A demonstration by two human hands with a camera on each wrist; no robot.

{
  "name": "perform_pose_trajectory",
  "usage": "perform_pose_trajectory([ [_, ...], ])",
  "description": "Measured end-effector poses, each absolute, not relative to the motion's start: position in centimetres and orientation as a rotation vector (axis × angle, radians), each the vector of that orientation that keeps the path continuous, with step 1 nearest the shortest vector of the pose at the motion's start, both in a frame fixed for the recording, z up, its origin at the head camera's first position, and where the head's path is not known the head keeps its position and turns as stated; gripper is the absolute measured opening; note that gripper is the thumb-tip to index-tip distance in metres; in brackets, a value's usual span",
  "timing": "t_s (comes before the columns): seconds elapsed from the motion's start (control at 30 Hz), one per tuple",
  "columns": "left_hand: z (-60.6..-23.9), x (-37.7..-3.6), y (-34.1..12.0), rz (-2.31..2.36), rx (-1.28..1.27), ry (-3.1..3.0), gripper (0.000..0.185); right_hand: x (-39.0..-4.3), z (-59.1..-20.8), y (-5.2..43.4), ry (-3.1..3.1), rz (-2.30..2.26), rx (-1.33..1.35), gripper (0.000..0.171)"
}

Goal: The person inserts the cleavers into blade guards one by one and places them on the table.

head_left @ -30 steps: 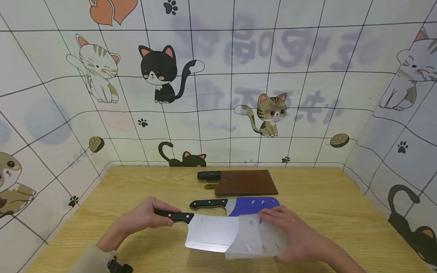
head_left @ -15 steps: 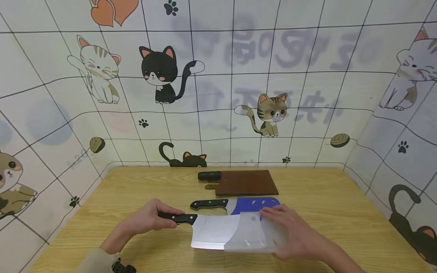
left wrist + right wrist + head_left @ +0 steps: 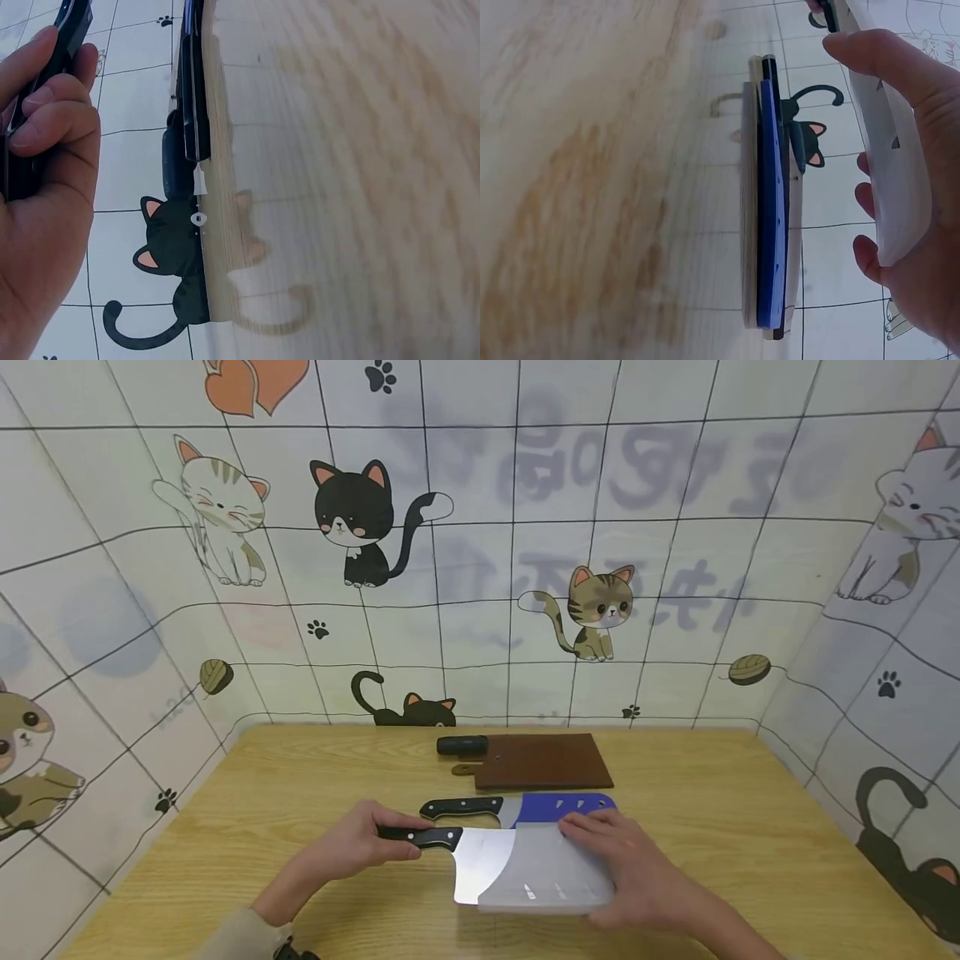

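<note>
The left hand (image 3: 360,843) grips the cleaver (image 3: 480,868) by its black handle; the right hand (image 3: 630,877) pinches a translucent sheath (image 3: 547,881) half over the blade, low over the near middle of the bench (image 3: 300,793). If the blade enters skewed, its edge might cut through the sheath toward the right fingers (image 3: 866,259). Only the head view shows the overlap; the right wrist view shows the thumb on top and the blue-sheathed knife (image 3: 771,210) edge-on beyond.

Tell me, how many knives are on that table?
2. One cleaver is gripped by the left hand, half inside a clear sheath; another lies behind it in a blue sheath.
</note>
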State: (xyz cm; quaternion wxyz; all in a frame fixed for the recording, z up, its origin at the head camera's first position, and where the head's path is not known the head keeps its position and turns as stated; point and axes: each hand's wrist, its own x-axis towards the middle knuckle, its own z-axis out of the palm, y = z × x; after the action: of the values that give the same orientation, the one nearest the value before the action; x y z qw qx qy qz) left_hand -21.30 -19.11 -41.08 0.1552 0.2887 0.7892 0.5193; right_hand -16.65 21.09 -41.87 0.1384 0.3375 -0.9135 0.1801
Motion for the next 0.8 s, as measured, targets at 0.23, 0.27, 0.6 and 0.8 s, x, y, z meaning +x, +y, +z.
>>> perform_pose_trajectory([
  [0.23,-41.1,-21.6,-18.9,1.470,0.888,2.219,0.033,-16.2,-41.7,21.3,-2.762,0.642,0.943,0.093],
  [0.27,-41.1,-21.7,-18.9,1.464,0.902,2.216,0.033,-16.1,-41.6,21.4,-2.771,0.642,0.949,0.093],
  [0.6,-40.8,-21.4,-18.3,1.487,0.836,2.233,0.032,-16.1,-41.4,21.4,-2.721,0.578,0.945,0.095],
  [0.8,-40.9,-21.0,-17.4,1.514,0.823,2.296,0.032,-16.3,-41.4,21.1,-2.677,0.537,0.919,0.093],
])
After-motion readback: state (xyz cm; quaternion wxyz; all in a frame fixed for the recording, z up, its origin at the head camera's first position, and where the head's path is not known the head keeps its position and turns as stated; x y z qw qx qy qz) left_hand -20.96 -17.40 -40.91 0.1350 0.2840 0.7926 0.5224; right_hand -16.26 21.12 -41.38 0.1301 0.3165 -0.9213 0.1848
